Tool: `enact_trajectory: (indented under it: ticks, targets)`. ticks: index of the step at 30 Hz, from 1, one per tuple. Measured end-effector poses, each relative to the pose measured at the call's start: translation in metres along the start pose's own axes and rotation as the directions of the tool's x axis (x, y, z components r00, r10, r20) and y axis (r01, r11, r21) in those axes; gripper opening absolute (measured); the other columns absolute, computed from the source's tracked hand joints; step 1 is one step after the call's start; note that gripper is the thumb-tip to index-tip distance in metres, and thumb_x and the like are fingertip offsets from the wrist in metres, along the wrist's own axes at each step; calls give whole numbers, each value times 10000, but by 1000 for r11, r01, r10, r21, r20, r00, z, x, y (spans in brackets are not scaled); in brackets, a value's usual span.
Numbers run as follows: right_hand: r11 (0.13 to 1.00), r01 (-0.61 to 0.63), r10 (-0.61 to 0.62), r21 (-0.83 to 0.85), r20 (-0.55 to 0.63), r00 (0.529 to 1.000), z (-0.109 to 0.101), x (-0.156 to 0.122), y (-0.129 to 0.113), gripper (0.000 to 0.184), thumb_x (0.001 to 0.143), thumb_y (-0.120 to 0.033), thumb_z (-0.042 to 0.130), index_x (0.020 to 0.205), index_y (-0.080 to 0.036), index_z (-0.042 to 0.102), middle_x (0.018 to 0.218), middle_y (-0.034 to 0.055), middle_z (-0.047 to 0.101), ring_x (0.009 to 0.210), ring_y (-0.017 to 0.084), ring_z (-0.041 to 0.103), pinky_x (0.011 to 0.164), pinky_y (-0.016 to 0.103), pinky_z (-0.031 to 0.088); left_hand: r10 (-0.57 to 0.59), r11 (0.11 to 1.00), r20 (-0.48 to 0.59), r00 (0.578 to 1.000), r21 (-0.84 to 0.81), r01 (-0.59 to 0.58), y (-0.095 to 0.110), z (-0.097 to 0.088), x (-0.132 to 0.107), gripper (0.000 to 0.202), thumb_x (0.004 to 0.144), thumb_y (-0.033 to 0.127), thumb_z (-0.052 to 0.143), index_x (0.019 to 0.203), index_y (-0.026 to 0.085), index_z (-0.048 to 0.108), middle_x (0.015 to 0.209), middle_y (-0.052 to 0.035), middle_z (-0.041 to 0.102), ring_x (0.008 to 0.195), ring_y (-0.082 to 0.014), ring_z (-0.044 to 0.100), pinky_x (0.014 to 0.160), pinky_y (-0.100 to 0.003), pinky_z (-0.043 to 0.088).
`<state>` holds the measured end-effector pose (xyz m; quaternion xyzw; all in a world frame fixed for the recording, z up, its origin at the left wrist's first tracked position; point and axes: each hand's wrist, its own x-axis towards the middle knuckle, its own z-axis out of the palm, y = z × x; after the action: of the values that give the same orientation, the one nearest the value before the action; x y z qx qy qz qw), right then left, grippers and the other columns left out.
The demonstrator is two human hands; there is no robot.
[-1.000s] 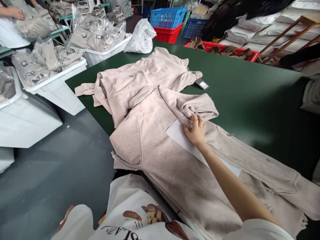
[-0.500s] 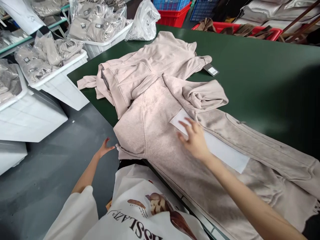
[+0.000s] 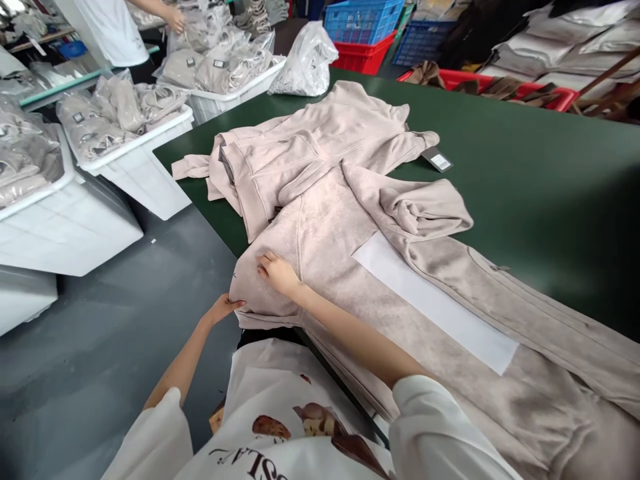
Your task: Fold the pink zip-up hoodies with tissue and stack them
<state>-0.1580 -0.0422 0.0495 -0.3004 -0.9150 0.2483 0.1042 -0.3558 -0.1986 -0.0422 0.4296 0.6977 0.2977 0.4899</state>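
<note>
A large pinkish-beige garment (image 3: 330, 227) of soft cloth is spread along the table's near side. My left hand (image 3: 225, 309) is closed on its left edge, thumb on top and the other fingers hidden beneath. On the same left part rests my right hand (image 3: 279, 275), its fingers curled together against the cloth; what they pinch, if anything, is hidden. A long white paper strip (image 3: 435, 300) lies on the garment, right of that hand. Behind it lies a zipped top (image 3: 300, 140) of the same colour, with a dark hang tag (image 3: 438, 160) at its right end.
The green table (image 3: 530, 180) has its left edge beside white bins (image 3: 145, 170) of bagged goods. A clear plastic bag (image 3: 306, 60) stands at the far edge. Beyond are red crates (image 3: 365, 57) and a blue crate (image 3: 363, 20). Another person's hand (image 3: 175, 19) reaches over a bin.
My right hand has moved left from the paper strip to the garment's left part, and its fingers have curled. My left hand has closed on the edge. Another person's hand has come into view.
</note>
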Motion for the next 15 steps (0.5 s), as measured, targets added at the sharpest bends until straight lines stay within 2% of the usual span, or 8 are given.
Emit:
enact_trajectory:
  ticks: [2, 5, 8, 10, 12, 13, 14, 15]
  targets:
    - [999, 1, 0, -32, 4, 1000, 4, 4, 1, 265, 981, -159, 432, 1093, -129, 671, 1154, 142, 632, 1076, 256, 607, 825, 348, 508, -11, 1000, 0, 1000, -14, 11, 3, -4, -13, 481, 690, 656, 721, 795, 190, 664, 694, -46, 638, 728, -258, 622, 698, -387, 496]
    - [998, -55, 54, -27, -40, 998, 3, 7, -1, 258, 972, -159, 420, 996, -160, 677, 1090, 109, 649, 1014, 237, 609, 750, 320, 480, -31, 1000, 33, 999, -1, 31, 13, -5, -26, 475, 758, 671, 652, 607, 241, 519, 533, 23, 409, 521, -177, 466, 570, -336, 399]
    - [995, -89, 93, 35, -133, 987, 0, 19, -27, 229, 951, -171, 444, 990, -178, 670, 1066, 84, 648, 1026, 227, 585, 783, 314, 462, -36, 999, 74, 997, 5, 36, 29, 4, -34, 539, 800, 683, 590, 536, 258, 390, 506, 46, 260, 449, -131, 319, 509, -317, 314]
    - [998, 10, 0, 58, -175, 985, 7, 35, -60, 230, 949, -182, 446, 1017, -195, 664, 1101, 74, 634, 1059, 225, 557, 865, 329, 442, -17, 1000, 82, 996, 0, 17, 41, 14, -39, 523, 798, 666, 597, 530, 253, 418, 490, 34, 315, 452, -141, 371, 504, -322, 343]
    - [983, 178, -168, 50, -162, 972, 21, 55, -98, 237, 954, -193, 436, 1021, -203, 663, 1145, 75, 615, 1068, 231, 537, 917, 360, 411, 47, 999, 38, 998, 6, -47, 53, 22, -45, 390, 788, 593, 631, 640, 236, 583, 590, -28, 547, 588, -219, 567, 574, -357, 455]
    - [964, 264, -257, 35, -129, 958, 31, 65, -116, 238, 956, -195, 433, 1020, -196, 662, 1173, 82, 606, 1073, 237, 530, 927, 374, 399, 85, 996, 5, 996, 16, -85, 58, 25, -48, 317, 785, 543, 640, 768, 227, 664, 746, -74, 666, 744, -277, 648, 659, -390, 510]
    - [941, 339, -336, 18, -78, 938, 42, 75, -131, 235, 953, -190, 438, 1022, -184, 662, 1211, 91, 594, 1092, 244, 520, 938, 382, 387, 116, 993, -25, 993, 29, -115, 62, 28, -51, 304, 779, 493, 642, 905, 224, 704, 937, -111, 721, 916, -327, 671, 761, -426, 536]
    - [917, 399, -398, 6, -15, 917, 53, 83, -144, 226, 947, -177, 450, 1019, -171, 664, 1255, 100, 581, 1120, 248, 508, 957, 386, 374, 137, 990, -48, 989, 45, -135, 65, 29, -54, 339, 772, 452, 637, 1011, 224, 710, 1102, -133, 718, 1060, -361, 650, 855, -459, 534]
